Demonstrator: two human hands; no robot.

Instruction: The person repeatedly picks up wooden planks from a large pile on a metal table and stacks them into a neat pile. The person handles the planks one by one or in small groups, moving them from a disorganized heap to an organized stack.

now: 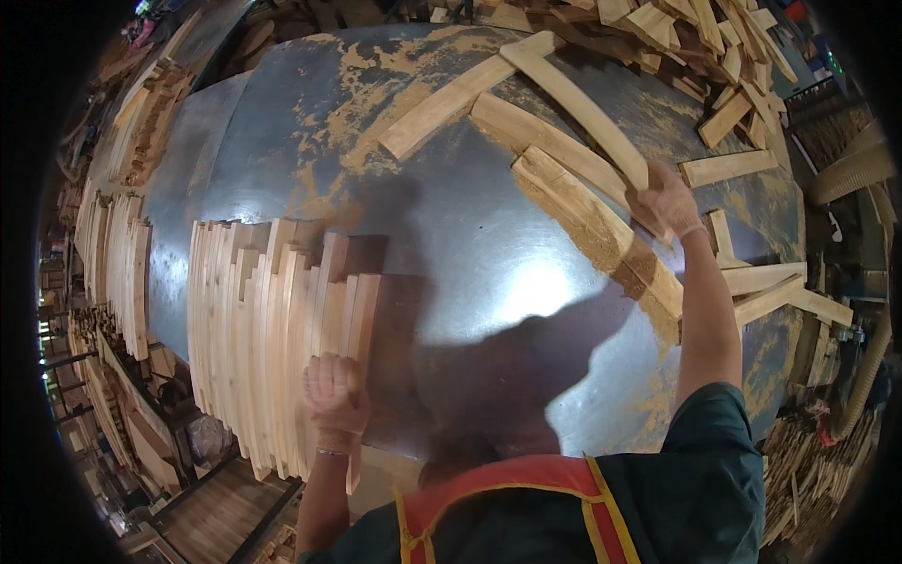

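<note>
My right hand (671, 201) is closed round the near end of a long, pale wooden board (584, 111). The board slants away to the far left, where its other end lies over a second board (451, 99). Just beside it a third board (554, 143) lies partly covered, and nearer to me is a thick wooden piece dusted with sawdust (587, 207). At the lower left, wooden slats (244, 329) stand packed side by side in a row. My left hand (335, 393) is curled over the right side of that row, with its fingers bent onto the slats.
The dark metal table (479, 244) carries patches of sawdust (362, 103). Several short wood pieces (766, 280) lie crossed at the right edge. A large heap of offcuts (695, 38) rises at the far right. More slats (122, 263) stand at the left, and a ribbed hose (850, 174) hangs at the right.
</note>
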